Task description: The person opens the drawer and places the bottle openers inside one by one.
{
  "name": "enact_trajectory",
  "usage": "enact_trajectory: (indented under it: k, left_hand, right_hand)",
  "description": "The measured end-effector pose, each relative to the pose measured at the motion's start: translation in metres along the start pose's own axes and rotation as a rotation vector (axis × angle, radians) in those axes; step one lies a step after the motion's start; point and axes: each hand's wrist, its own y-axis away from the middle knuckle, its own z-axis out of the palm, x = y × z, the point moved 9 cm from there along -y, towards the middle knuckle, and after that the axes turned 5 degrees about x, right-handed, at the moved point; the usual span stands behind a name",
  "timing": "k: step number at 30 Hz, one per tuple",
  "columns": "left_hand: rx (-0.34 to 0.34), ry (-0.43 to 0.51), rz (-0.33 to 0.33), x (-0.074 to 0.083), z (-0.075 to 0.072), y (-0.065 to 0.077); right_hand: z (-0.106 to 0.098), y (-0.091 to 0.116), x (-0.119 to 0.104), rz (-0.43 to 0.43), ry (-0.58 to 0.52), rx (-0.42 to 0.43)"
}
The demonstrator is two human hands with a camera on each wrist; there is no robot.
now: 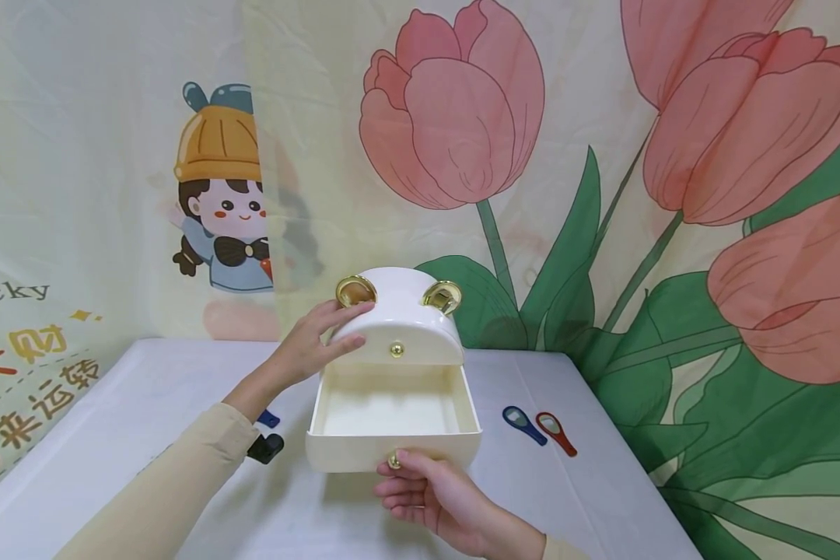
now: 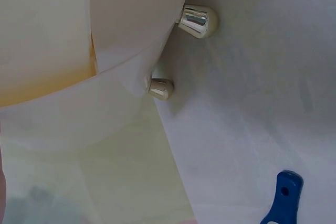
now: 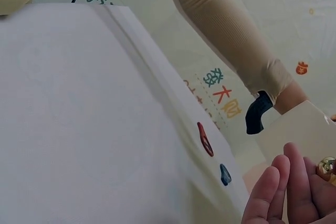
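A glossy white storage box (image 1: pixel 413 327) with a rounded top, two gold ear-like rings and gold feet stands on the table in the head view. Its lower drawer (image 1: pixel 392 453) is pulled out toward me, and the pale inside shows. My left hand (image 1: pixel 322 338) rests on the box's upper left side, fingers on the top by one gold ring, thumb against the front. With thumb and index finger my right hand (image 1: pixel 444 498) pinches the drawer's gold knob (image 1: pixel 394 460). In the right wrist view, that hand's other fingers (image 3: pixel 294 187) lie beside the knob.
On the white table (image 1: pixel 525 498), right of the box, lie a blue handled piece (image 1: pixel 525 425) and a red one (image 1: pixel 556 434), each with a clear window. Another blue handle (image 2: pixel 286 198) lies left of the box. A dark object (image 1: pixel 266 449) shows by my left sleeve.
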Motion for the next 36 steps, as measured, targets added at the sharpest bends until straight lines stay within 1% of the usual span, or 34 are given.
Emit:
enact_trajectory:
  k: [5, 11, 14, 17, 21, 25, 30, 34, 36]
  left_hand:
    - [-0.002, -0.002, 0.001, 0.0, 0.0, 0.0]
    - [-0.003, 0.007, -0.006, -0.002, 0.001, 0.001]
    - [-0.005, 0.01, -0.005, -0.003, 0.002, 0.0]
    - [-0.006, 0.012, -0.004, -0.003, 0.002, 0.0]
    - [-0.004, 0.009, -0.006, -0.003, 0.0, 0.0]
    - [-0.005, 0.007, -0.01, -0.002, 0.0, 0.001]
    - [-0.014, 0.01, -0.01, -0.002, 0.002, 0.0]
    - [-0.009, 0.012, -0.008, -0.001, 0.001, 0.0]
    - [-0.006, 0.013, -0.008, -0.001, 0.001, 0.0]
  right_hand:
    - [0.001, 0.001, 0.0, 0.003, 0.01, -0.022]
    - [0.003, 0.007, -0.001, 0.026, 0.021, -0.092]
    - [-0.002, 0.01, 0.001, 0.044, 0.045, -0.106]
    - [-0.013, 0.015, 0.002, 0.057, 0.099, -0.107]
    - [-0.034, 0.023, 0.004, 0.072, 0.181, -0.106]
    - [-0.066, 0.033, 0.004, 0.082, 0.265, -0.077]
    - [-0.113, 0.044, -0.004, 0.067, 0.404, 0.039]
    - [-0.148, 0.049, -0.02, 0.032, 0.52, 0.129]
    - [-0.163, 0.05, -0.03, -0.001, 0.589, 0.169]
